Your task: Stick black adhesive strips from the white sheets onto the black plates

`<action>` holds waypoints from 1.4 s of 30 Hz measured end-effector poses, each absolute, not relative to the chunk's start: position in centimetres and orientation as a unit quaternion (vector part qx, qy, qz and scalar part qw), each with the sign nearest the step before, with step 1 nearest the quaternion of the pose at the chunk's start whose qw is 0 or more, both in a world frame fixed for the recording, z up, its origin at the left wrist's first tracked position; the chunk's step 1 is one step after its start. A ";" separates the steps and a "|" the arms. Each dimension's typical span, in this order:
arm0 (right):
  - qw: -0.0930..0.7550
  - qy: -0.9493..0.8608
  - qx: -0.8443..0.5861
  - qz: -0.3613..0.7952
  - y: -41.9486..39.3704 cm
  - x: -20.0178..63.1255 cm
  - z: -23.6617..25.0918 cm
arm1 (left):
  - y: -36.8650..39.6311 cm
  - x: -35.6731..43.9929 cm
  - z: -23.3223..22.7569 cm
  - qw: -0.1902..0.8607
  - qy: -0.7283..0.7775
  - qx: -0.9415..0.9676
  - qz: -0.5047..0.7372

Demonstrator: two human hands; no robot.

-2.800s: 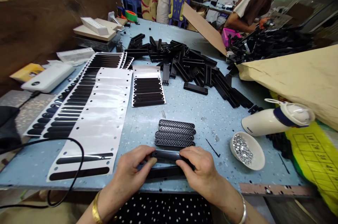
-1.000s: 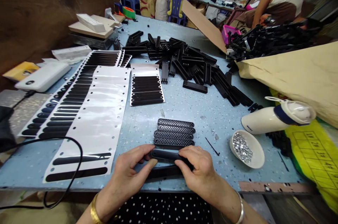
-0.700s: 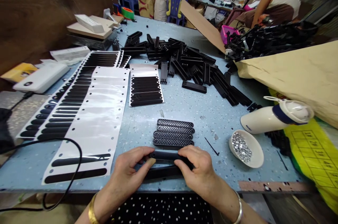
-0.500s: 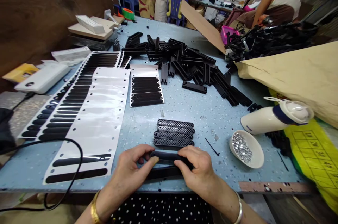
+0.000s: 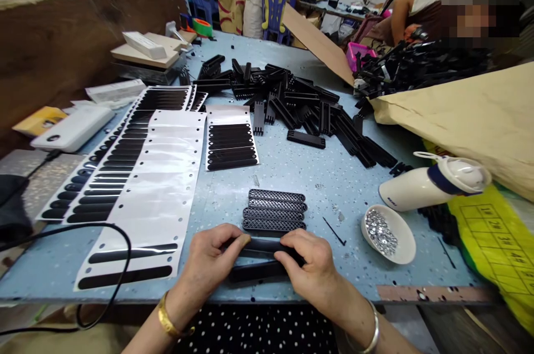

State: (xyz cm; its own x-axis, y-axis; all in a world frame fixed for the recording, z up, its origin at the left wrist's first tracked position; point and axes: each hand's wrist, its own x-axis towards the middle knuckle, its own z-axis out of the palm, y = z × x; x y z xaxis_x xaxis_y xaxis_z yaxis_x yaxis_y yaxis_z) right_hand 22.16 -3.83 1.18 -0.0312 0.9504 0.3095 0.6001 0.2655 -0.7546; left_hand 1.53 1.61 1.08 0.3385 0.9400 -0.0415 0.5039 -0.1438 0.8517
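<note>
Lower centre: left hand and right hand pinch the black strip by its ends; it looks light, rigid, slim.

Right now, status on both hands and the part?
Left hand and right hand both gripping one black strip at the table edge. Row of finished strips just beyond, apart. Nothing blocking.

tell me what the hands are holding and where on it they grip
Both hands hold one long black plastic strip near the table's front edge. The left hand pinches its left end, the right hand its right end; the middle shows between them.
</note>
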 end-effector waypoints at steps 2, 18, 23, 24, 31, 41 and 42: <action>0.408 -0.684 -0.566 0.215 -3.9 22.1 1.1 | 1.6 1.4 1.2 0.398 0.522 0.708 0.260; 0.440 -0.664 -0.538 0.277 -4.2 23.0 1.0 | 1.0 1.1 0.5 0.378 0.480 0.732 0.302; 0.452 -0.662 -0.527 0.282 -4.4 23.2 0.6 | 0.9 0.9 0.5 0.379 0.487 0.728 0.299; 0.450 -0.663 -0.526 0.286 -4.4 23.3 0.6 | 0.9 1.0 0.5 0.379 0.487 0.726 0.302; 0.384 -0.720 -0.526 0.240 -4.8 23.5 0.9 | 1.0 1.1 0.7 0.375 0.494 0.722 0.306; 0.259 -0.788 -0.537 0.151 -5.5 23.7 2.5 | 1.0 0.9 0.4 0.374 0.508 0.716 0.299; 0.265 -0.786 -0.538 0.152 -5.6 23.7 2.4 | 1.0 0.9 0.3 0.373 0.509 0.715 0.300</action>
State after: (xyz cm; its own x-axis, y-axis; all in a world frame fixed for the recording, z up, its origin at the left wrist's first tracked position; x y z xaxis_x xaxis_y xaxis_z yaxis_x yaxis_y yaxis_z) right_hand 23.73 -5.59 2.38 -0.2817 0.9258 0.2522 0.7643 0.3754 -0.5244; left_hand 0.89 1.01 0.28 0.3011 0.9523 0.0491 0.5037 -0.2026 0.8398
